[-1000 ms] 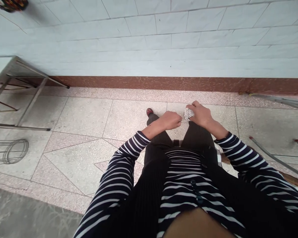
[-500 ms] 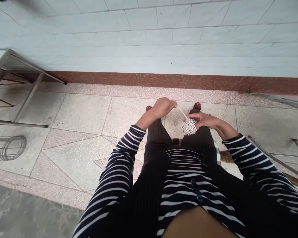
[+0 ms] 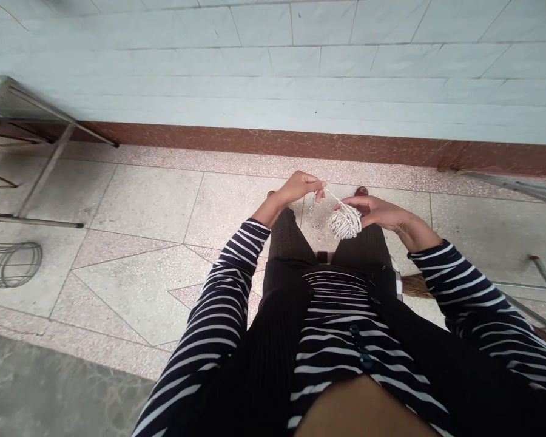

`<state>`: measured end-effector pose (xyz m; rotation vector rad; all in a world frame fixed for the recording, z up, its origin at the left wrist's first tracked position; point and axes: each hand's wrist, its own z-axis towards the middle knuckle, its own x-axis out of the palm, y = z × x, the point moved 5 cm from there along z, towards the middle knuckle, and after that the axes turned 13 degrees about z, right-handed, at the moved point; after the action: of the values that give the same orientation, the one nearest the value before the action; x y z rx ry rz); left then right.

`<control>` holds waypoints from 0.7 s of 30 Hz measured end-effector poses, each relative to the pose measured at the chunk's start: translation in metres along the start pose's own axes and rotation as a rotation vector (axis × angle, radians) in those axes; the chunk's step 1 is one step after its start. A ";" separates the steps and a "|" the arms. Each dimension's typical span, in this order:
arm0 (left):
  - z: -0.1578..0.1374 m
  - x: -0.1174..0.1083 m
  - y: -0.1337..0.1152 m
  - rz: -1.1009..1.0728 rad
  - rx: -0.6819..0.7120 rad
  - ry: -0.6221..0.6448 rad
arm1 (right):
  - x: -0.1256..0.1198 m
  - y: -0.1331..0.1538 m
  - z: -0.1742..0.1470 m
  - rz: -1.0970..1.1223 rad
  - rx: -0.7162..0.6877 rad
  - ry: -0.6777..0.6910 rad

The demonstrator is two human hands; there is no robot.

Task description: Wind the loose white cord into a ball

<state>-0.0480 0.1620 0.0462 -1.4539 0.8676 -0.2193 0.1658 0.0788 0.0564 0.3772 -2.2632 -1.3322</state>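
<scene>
- Head view shows a seated person in a striped top and dark trousers, both hands raised over the knees.
- The right hand (image 3: 382, 212) cradles a small ball of string (image 3: 345, 221) against its fingertips; the fingers are loosely curled about the far side of the ball, not clenched, and the thumb's place is hard to make out.
- The left hand (image 3: 300, 187) sits just up and to the left of that grip, its fingers pinched shut on the loose strand (image 3: 333, 197).
- That strand runs taut and short from the pinch down to the top of the ball, so the two hands are near but not touching.
- As a judgement, the step in hand is winding: the free end is being laid round the ball, one turn at a time.
- The next move seems to call for the pinching hand to carry the strand over or round the ball while the holding hand turns it slightly, with the tension kept even so that earlier turns do not slip off.
- Below the ball lie the person's knees, and beyond them two red shoe tips on the speckled floor (image 3: 155, 206).
- Far to the left of both hands stand a metal table frame (image 3: 40, 176) and a wire ring stand (image 3: 13, 264).
</scene>
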 end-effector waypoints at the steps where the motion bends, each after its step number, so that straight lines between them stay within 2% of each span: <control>1: 0.004 0.010 0.006 -0.035 0.002 0.008 | 0.008 0.002 -0.002 0.096 -0.037 0.002; 3: 0.009 0.032 0.017 -0.124 -0.016 -0.012 | 0.014 0.006 -0.005 0.243 -0.111 -0.038; 5: 0.010 0.054 0.026 -0.224 -0.061 -0.063 | 0.010 0.010 -0.005 0.325 -0.167 -0.101; 9: -0.001 0.085 0.028 -0.408 -0.015 -0.027 | -0.014 0.028 -0.007 0.299 -0.263 -0.239; 12: -0.012 0.092 0.028 -0.467 0.005 0.012 | -0.026 0.044 -0.012 0.271 -0.315 -0.311; 15: -0.017 0.093 0.033 -0.471 -0.002 -0.013 | -0.023 0.055 -0.013 0.317 -0.343 -0.321; 18: -0.018 0.096 0.038 -0.451 -0.006 -0.012 | -0.017 0.062 -0.006 0.316 -0.389 -0.324; 21: -0.024 0.098 0.033 -0.407 -0.014 0.035 | -0.029 0.067 0.008 0.212 -0.478 -0.413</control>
<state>-0.0073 0.0883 -0.0189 -1.6348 0.5939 -0.5442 0.1869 0.1308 0.1037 -0.3206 -2.1086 -1.8950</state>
